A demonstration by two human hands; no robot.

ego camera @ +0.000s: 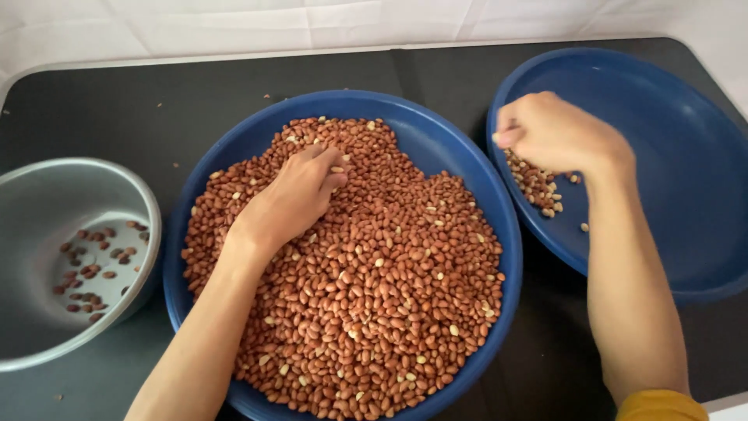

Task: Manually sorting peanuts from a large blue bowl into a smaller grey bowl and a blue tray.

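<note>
Black table (195, 93) cut off at near edge, big round blue bowl (436, 132) heaped with red-brown peanuts (374, 288), second blue bowl (662, 156) at right partly out of frame, grey metal bowl (47, 203) at left, left hand (292, 199) resting on heap, fingers half curled, right hand (553, 132) closed in fist over small pale peanut pile (536, 185), contents hidden.

from my seat at the feed i see a black table (234, 93) filling nearly the whole view, its surface matte and dark. a faint seam crosses the table top from its far edge toward me. beyond that far edge lies white cloth (234, 23), creased in soft folds, and it wraps round the table's rounded far corners on both sides. a few small crumbs dot the table near its far left corner. the light is even and soft, throwing only weak shadows on the table.
</note>
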